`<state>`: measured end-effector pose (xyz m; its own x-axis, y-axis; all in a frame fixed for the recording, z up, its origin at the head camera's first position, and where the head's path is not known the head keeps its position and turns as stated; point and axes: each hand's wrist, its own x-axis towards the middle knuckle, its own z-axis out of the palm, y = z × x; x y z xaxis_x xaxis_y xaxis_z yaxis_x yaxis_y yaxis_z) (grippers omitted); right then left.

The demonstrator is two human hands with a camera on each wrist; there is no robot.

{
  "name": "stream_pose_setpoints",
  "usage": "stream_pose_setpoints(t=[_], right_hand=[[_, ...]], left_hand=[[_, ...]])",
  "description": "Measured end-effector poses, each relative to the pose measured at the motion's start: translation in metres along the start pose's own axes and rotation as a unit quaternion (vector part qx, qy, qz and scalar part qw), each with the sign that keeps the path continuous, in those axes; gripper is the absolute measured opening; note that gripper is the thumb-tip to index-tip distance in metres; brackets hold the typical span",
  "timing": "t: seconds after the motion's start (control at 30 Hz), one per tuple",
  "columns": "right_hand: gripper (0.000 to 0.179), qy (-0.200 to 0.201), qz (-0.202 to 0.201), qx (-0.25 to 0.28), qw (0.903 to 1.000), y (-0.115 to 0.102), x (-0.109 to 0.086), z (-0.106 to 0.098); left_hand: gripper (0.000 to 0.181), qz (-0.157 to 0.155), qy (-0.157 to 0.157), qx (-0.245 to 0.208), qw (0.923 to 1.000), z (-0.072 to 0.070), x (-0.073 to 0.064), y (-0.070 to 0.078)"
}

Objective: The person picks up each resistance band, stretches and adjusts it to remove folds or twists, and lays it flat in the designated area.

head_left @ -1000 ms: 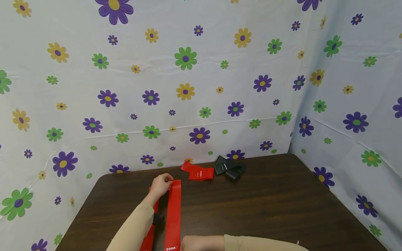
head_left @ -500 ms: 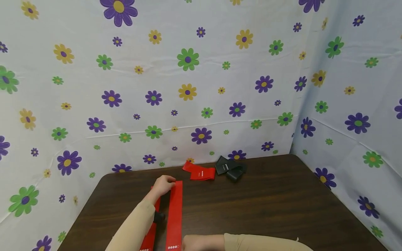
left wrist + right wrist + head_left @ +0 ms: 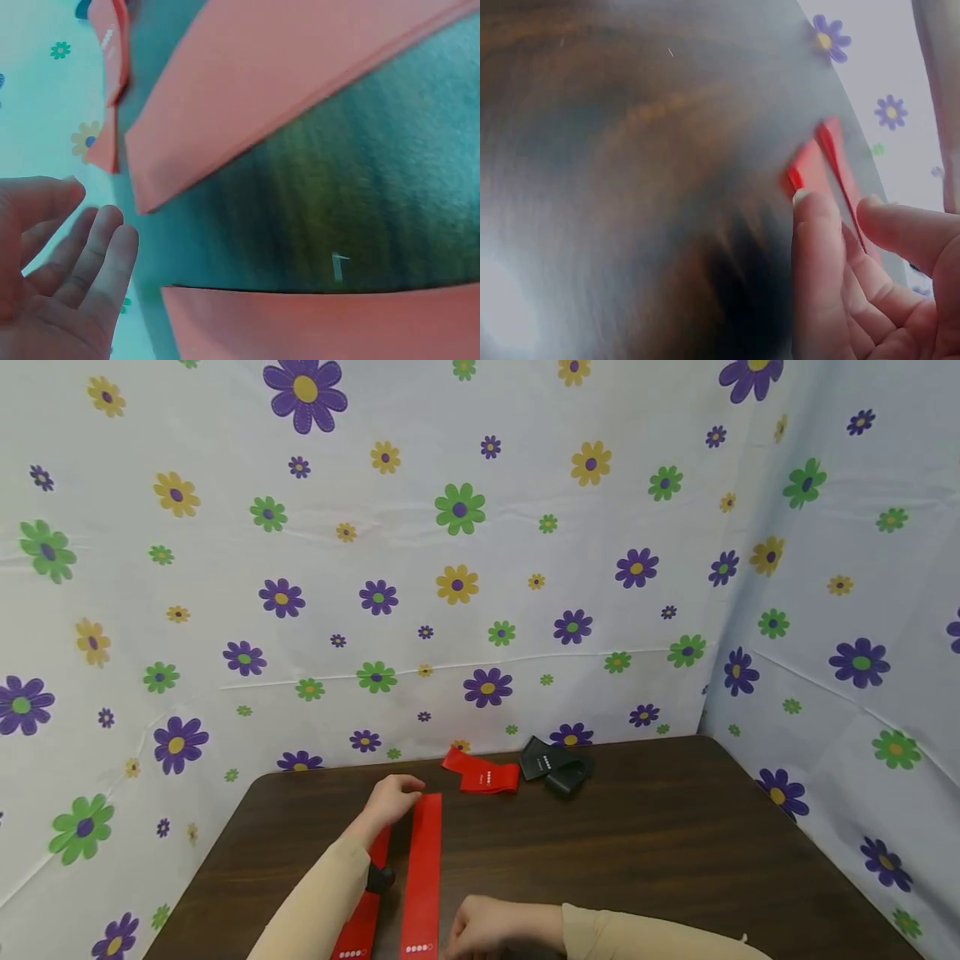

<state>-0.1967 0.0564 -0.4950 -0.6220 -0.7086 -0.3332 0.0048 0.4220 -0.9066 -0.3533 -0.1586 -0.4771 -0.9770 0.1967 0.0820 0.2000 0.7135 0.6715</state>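
Two flat red resistance bands lie lengthwise on the dark wooden table, with white dots printed at their near ends. My left hand point(image 3: 393, 797) is by the far end of the right-hand band point(image 3: 423, 877). In the left wrist view its loosely bent fingers point(image 3: 109, 277) hold nothing, with a gap to the band's end. The left-hand band point(image 3: 358, 927) lies partly under my left forearm. My right hand point(image 3: 483, 927) hovers just right of the right-hand band's near end. In the right wrist view, thumb and forefinger stand apart with nothing between them.
At the back of the table point(image 3: 637, 835) lie a folded red band point(image 3: 487, 777) and a folded black band point(image 3: 555, 766). A white flower-printed cloth point(image 3: 525, 543) hangs behind and along the right side. The left wrist carries a black camera point(image 3: 380, 878).
My right hand has moved a little right, away from the band's near end. The left fingers have come off its far end. The head view has shifted slightly left and up.
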Motion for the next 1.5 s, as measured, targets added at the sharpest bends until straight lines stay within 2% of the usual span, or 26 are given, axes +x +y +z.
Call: stream_pose_setpoints(t=[0.07,0.13,0.23,0.3,0.37,0.5,0.6,0.73,0.87,1.0,1.23,1.5], right_hand=[[0.023,0.023,-0.002,0.033,0.9992,-0.002,-0.006,-0.009],[0.023,0.049,-0.008,0.036,0.9981,-0.002,-0.01,-0.022],[0.02,0.106,-0.022,0.011,0.994,0.0,-0.012,-0.044],[0.017,0.155,-0.031,-0.021,0.9873,0.004,-0.011,-0.06],[0.014,0.202,-0.037,-0.045,0.9776,0.008,-0.009,-0.076],[0.007,0.303,-0.052,-0.073,0.9487,0.018,-0.002,-0.104],[0.01,0.366,-0.053,-0.064,0.9267,0.027,0.004,-0.12],[0.017,0.421,-0.042,-0.052,0.9045,0.04,0.015,-0.132],[0.019,0.451,-0.034,-0.035,0.891,0.048,0.024,-0.139],[0.022,0.467,-0.026,-0.017,0.8838,0.053,0.031,-0.148],[0.045,0.468,-0.025,-0.006,0.8832,0.06,0.044,-0.159],[0.056,0.469,0.005,-0.036,0.8824,0.056,0.051,-0.162]], left_hand=[[0.02,0.008,0.004,-0.014,0.9999,-0.001,0.001,0.004],[0.02,0.012,0.005,-0.028,0.9995,-0.001,0.003,0.009],[0.021,0.013,0.009,-0.052,0.9985,0.0,0.004,0.018],[0.019,0.01,0.016,-0.066,0.9976,0.001,0.003,0.023],[0.016,0.002,0.027,-0.077,0.9967,0.004,0.003,0.028],[0.012,-0.013,0.052,-0.081,0.9953,0.013,0.004,0.032],[0.012,-0.018,0.069,-0.077,0.9945,0.022,0.007,0.035],[0.012,-0.029,0.085,-0.077,0.993,0.035,0.012,0.04],[0.013,-0.029,0.082,-0.088,0.9923,0.045,0.015,0.044],[0.017,-0.032,0.074,-0.096,0.9921,0.055,0.019,0.046],[0.032,-0.047,0.055,-0.103,0.9921,0.065,0.024,0.042],[0.04,-0.066,0.041,-0.095,0.9924,0.069,0.025,0.041]])
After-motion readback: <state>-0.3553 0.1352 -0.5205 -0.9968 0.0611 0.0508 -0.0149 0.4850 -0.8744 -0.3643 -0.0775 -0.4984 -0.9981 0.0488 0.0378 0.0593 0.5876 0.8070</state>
